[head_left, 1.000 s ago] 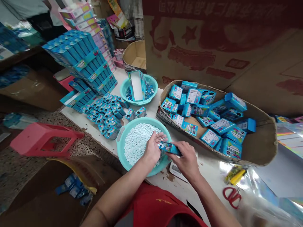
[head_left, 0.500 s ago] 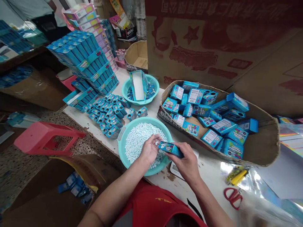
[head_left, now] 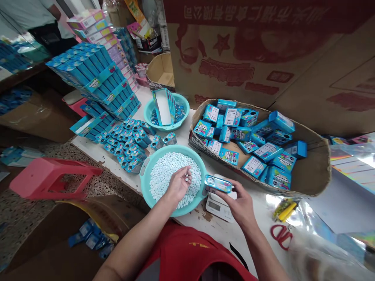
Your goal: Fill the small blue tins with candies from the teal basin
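Pellets (head_left: 164, 175) in basin (head_left: 145, 186), boxes (head_left: 267, 151) in carton (head_left: 314, 175) to its right

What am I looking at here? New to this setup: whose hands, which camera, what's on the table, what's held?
No machine: these are a person's bare hands, seen by a head-worn camera looking forward and down.

On the white table stand a turquoise bowl of small white pieces, a kitchen-type scale, a cardboard tray of blue boxes and, to the left, more small boxes in rows.

The left hand, above the bowl, holds a few pieces in curled fingers. The right hand grips a blue box, which partly hides the scale.
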### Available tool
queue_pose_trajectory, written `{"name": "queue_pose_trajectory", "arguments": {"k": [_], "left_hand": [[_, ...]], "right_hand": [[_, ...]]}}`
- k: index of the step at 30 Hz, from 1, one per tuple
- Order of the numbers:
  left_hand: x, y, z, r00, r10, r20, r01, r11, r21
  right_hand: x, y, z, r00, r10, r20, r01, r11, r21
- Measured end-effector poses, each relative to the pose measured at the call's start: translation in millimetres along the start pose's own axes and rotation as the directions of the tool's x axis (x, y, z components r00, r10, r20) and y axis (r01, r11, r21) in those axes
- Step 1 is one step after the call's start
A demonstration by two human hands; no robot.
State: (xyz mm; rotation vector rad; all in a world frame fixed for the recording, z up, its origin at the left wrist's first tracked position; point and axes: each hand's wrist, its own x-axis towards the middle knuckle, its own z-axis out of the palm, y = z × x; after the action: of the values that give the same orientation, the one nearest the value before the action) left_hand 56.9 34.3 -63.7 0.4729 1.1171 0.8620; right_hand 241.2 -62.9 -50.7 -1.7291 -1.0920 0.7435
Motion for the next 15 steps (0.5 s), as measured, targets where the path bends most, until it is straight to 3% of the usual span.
{"name": "queue_pose_trajectory", "arguments": {"k": [2,5,7,10,15], "left_hand": [[1,5,-16.0,0.985,0.163,0.048,-0.169,0.91,0.378],[7,8,-36.2,0.947,0.301,0.114,-0.283,0.613,0.738],[12,6,-43.0,0.953,0.275,0.124,-0.262,0.549,0.794],[17,2,-44.8,0.962,0.226,0.152,-0.253,0.533,0.807],[18,1,-48.0,0.967,0.205,0.151,-0.236,0.497,0.835]], "right_hand": [[-10,18,-16,0.989,0.119,-0.091,-0.112,0.991,0.077],[-20,47,-28,0.964,0.208,-0.167,-0.197,0.977,0.079],[-23,62,-28,0.956,0.232,-0.182,-0.228,0.973,0.04],[-24,76,-21,0.946,0.263,-0.188,-0.259,0.965,0.045],[-35,79,-26,0.951,0.252,-0.177,-0.246,0.968,0.055]]}}
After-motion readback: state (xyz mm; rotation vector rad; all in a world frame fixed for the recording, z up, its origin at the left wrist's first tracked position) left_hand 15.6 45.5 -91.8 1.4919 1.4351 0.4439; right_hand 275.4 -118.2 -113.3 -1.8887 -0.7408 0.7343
